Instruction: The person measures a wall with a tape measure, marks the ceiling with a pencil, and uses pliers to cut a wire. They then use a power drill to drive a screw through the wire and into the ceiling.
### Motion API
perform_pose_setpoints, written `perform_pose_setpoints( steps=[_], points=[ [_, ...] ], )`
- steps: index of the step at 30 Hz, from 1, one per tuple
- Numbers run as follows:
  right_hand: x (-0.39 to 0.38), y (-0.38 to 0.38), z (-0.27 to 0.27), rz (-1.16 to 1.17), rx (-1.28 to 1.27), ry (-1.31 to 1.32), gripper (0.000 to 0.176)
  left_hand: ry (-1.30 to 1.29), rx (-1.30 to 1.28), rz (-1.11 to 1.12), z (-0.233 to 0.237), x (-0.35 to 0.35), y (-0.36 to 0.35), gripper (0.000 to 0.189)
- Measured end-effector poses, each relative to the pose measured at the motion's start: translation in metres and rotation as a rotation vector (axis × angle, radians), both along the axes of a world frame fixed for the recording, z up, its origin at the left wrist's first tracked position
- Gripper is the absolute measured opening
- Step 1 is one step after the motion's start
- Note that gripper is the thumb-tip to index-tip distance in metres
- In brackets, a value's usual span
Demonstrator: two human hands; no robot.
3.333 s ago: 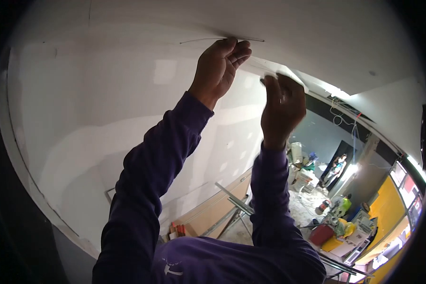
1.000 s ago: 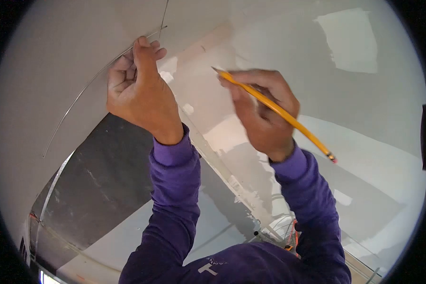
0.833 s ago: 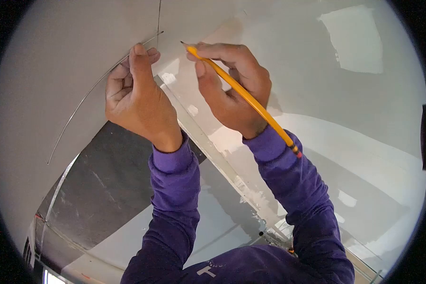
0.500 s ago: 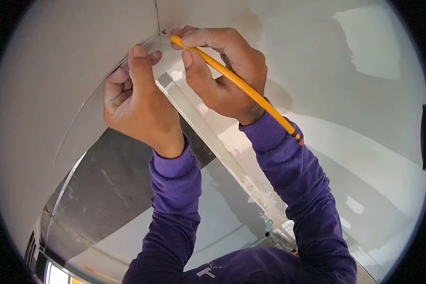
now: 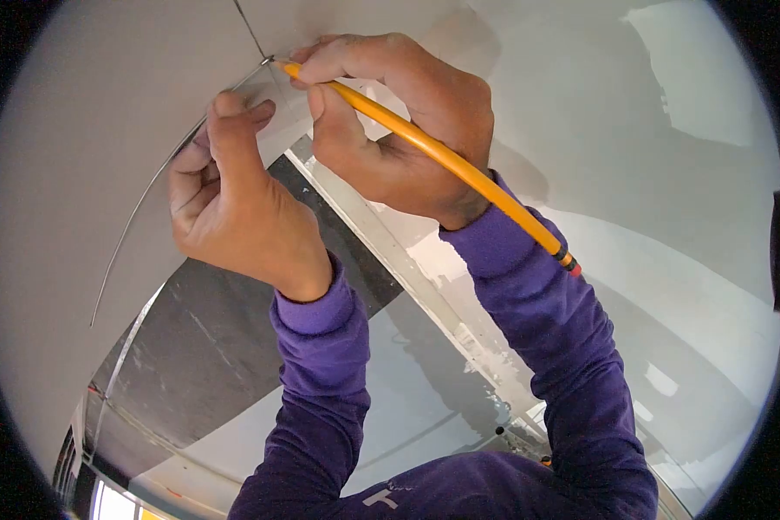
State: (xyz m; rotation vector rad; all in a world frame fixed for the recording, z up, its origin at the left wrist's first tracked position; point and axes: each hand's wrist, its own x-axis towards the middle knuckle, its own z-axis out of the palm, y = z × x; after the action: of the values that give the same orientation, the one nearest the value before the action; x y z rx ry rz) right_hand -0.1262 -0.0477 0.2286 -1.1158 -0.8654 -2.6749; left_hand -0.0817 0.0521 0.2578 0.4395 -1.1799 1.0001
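Observation:
My right hand (image 5: pixel 407 121) is closed around a yellow pencil (image 5: pixel 442 154). Its sharpened tip touches or nearly touches the pale wall (image 5: pixel 87 139) by a corner, and its pink eraser end lies over my right sleeve. Just to the left, my left hand (image 5: pixel 243 191) is pinched at a thin, wire-like strip (image 5: pixel 128 224). This strip curves from the pencil tip down along the wall to a free end at lower left. The fingers partly cover it, so its full shape and thickness are hidden. A thin dark line (image 5: pixel 250 28) runs upward from the pencil tip.
Below my hands a long pale ledge or trim strip (image 5: pixel 390 247) runs diagonally, bordered by whitish patches. A dark grey panel (image 5: pixel 225 347) lies beneath my left forearm. Lighter filler-like patches (image 5: pixel 693 78) mark the wall at right. A bright opening (image 5: pixel 113 503) shows at lower left.
Both hands and the pencil tip have shifted slightly left in view as the camera view moved. The pencil stays in the right hand and the strip at the left fingers.

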Motion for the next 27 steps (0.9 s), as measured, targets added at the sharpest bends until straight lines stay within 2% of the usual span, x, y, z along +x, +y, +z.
perform_pose_setpoints(
  steps=[8,12,14,19,22,25,27],
  points=[
    [0.008,-0.010,0.005,-0.020,-0.047,-0.039,0.021,-0.020,0.020,0.041,0.000,0.007,0.000,0.018],
    [0.015,-0.010,0.012,0.037,-0.020,-0.140,0.022,-0.045,0.025,0.051,0.001,0.011,0.000,0.017],
    [0.015,-0.010,0.014,-0.007,-0.024,-0.236,0.021,-0.053,0.035,0.070,0.000,0.014,0.001,0.016],
    [0.018,-0.011,0.013,0.017,-0.030,-0.223,0.021,-0.129,0.070,0.104,-0.005,0.019,0.007,0.012],
    [0.016,-0.008,0.011,0.016,-0.035,-0.202,0.021,-0.167,0.025,0.335,-0.012,0.026,0.019,0.017],
    [0.017,-0.010,0.009,0.050,-0.025,-0.132,0.022,-0.131,0.084,0.334,-0.013,0.023,0.029,0.019],
    [0.015,-0.009,0.008,0.044,-0.022,-0.113,0.022,-0.143,0.172,0.176,-0.003,0.027,0.037,0.020]
  ],
)
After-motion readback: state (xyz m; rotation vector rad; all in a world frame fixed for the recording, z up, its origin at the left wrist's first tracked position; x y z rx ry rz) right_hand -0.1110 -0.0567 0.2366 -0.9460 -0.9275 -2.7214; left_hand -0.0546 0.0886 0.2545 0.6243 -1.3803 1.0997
